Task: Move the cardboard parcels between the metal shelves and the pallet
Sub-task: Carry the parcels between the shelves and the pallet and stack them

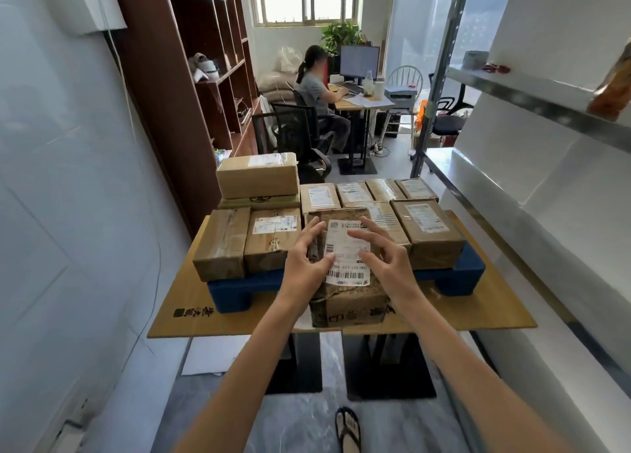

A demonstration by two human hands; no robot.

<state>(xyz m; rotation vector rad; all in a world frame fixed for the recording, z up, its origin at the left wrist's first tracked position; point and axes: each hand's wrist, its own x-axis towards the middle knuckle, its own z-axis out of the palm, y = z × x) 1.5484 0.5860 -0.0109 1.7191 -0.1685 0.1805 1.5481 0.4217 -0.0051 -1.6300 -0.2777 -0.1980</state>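
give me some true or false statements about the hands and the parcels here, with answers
1. Both the left hand and the right hand are over the same labelled parcel. True.
2. The pallet is red. False: it is blue.
3. At the back left, a top parcel is stacked on another box. True.
4. The pallet stands directly on the floor. False: it rests on a cardboard sheet raised above the floor.

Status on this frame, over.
Both open: left hand, right hand, fingers spread over labelled parcel. Parcel at front edge of blue pallet. Flanked by other parcels.
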